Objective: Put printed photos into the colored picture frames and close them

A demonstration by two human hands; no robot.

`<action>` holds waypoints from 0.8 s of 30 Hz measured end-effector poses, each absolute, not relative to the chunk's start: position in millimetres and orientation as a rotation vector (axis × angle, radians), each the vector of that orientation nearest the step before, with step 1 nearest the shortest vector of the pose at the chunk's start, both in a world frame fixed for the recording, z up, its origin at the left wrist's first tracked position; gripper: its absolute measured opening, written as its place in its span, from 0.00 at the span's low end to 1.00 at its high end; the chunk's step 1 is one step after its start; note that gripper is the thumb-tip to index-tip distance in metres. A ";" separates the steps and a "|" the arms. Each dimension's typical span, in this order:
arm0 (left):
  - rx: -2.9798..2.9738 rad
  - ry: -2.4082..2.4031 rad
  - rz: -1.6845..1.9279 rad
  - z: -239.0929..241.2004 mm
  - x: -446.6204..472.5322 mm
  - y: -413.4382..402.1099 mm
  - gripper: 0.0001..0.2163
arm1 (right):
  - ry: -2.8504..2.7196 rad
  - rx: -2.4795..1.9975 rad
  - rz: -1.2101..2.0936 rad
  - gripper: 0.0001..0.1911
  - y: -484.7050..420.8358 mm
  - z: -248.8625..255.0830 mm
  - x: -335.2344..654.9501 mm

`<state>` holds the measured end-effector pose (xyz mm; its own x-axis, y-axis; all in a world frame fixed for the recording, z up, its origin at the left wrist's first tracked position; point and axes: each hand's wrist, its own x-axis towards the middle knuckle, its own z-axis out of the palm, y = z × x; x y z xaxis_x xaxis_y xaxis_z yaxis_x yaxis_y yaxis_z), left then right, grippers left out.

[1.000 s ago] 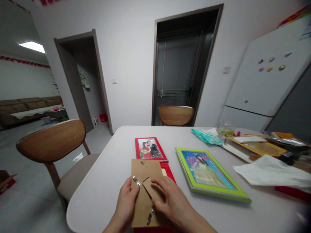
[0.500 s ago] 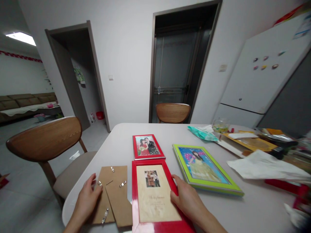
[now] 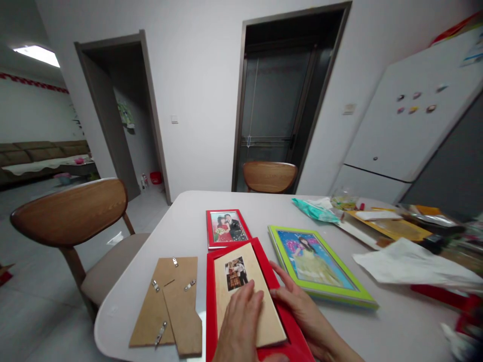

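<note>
Where the half-curled right hand [image 3: 298, 306] grips its rim, the red frame [image 3: 211, 296] seems sturdiest, flat left hand [image 3: 241, 319] atop its panel [image 3: 269, 319].

The pale surface [image 3: 181, 226] is showing rounded corners. A brown board [image 3: 153, 319] is lying near its left edge, metal clips facing up. Farther in, a small red frame [image 3: 228, 227] is lying picture-up, and to the right a green frame [image 3: 320, 261] is also lying picture-up. A large red frame [image 3: 210, 301] is covering the near middle; whether it is touching the surface is unclear. Along the right, a teal packet [image 3: 316, 211], glass bowl [image 3: 344, 200], envelope [image 3: 409, 232] and white sheet [image 3: 411, 264] are forming a loose clutter.
</note>
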<state>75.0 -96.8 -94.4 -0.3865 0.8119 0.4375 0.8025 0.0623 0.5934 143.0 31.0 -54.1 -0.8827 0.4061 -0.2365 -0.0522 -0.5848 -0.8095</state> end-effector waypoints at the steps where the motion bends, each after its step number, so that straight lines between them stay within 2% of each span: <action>1: 1.813 2.297 1.273 -93.5 75.8 -95.1 0.36 | -1.279 -0.568 2.518 0.45 30.8 -52.1 143.2; 7: 2.215 2.316 1.439 -85.1 70.9 -109.3 0.29 | -1.711 -0.687 2.244 0.42 39.9 -60.6 139.9; 10: 1.864 2.453 1.785 -83.3 67.4 -125.9 0.26 | -1.999 -0.731 1.971 0.40 50.2 -73.9 137.7; 14: 0.999 2.476 2.106 -88.7 51.4 -158.1 0.20 | -2.461 -0.764 1.262 0.32 61.4 -89.7 140.2; 16: 0.659 2.345 2.142 -96.3 38.1 -175.5 0.22 | -2.592 -0.763 0.986 0.29 63.9 -95.4 142.3; 19: 0.372 2.120 2.138 -109.6 19.7 -195.4 0.27 | -2.690 -0.758 0.763 0.27 64.6 -101.3 143.5; 24: 0.436 2.163 1.929 -115.5 11.0 -206.2 0.27 | -2.803 -0.735 0.552 0.24 61.6 -101.8 142.1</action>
<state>11.0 -206.2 -115.5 -0.9343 0.3544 0.0394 0.0795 0.0995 0.9919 142.1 61.6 -101.8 -0.8587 0.5049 0.0882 0.4337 0.8075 -0.3998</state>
